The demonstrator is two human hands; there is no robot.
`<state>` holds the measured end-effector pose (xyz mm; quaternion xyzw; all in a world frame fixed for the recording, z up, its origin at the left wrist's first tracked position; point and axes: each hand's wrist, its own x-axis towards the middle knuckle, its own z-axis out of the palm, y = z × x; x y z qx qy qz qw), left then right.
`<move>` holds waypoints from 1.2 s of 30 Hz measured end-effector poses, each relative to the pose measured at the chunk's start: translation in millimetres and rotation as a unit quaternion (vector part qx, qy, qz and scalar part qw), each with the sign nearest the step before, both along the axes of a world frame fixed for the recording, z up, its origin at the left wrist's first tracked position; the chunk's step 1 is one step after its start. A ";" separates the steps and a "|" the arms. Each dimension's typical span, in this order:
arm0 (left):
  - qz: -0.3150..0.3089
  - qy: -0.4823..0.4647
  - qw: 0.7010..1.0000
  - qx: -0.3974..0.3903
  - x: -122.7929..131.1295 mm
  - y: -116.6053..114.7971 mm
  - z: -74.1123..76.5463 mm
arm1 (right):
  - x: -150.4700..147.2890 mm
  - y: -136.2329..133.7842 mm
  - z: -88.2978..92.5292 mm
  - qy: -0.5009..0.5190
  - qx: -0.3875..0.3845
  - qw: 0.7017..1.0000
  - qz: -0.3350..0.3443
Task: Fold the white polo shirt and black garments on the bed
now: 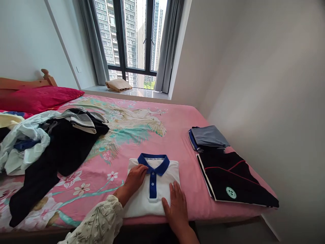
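Note:
A white polo shirt with a blue collar and blue button placket lies folded at the front edge of the bed, collar facing away from me. My left hand is at the left side of the collar, its fingers drawn together on the fabric where the collar meets the white shoulder. Flat on the shirt's lower right side rests my right hand, fingers stretched out and thumb apart.
Folded dark and grey clothes and a black folded garment with red lines lie to the right. A loose heap of clothes covers the left side. Behind are a red pillow and a beige folded item on the sill.

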<state>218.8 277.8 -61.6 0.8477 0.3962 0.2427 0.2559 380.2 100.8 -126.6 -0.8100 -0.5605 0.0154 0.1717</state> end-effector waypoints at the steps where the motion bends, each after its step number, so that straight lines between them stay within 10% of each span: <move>1: 0.007 -0.002 1.000 -0.014 1.0 6.1 3.2 | 0.1 -0.1 -0.8 -0.001 0.005 1.000 0.000; 8: 0.113 -0.015 0.969 -0.218 7.0 14.2 6.1 | 0.5 0.0 -1.1 -0.006 0.011 1.000 0.003; 18: 0.153 -0.249 0.811 -0.507 21.3 -7.0 -13.0 | -0.9 -1.6 0.0 0.019 0.016 1.000 -0.003; 22: 0.129 -0.276 0.770 -0.560 19.1 -3.5 -11.5 | 3.1 9.3 26.3 0.103 0.079 0.991 -0.014; 29: 0.137 -0.276 0.729 -0.612 22.8 5.8 -16.6 | 4.5 93.2 111.5 0.225 0.146 0.958 0.104; 36: 0.137 -0.351 0.729 -0.571 28.5 -1.7 -21.8 | 3.8 188.5 96.1 0.223 -0.049 0.958 0.173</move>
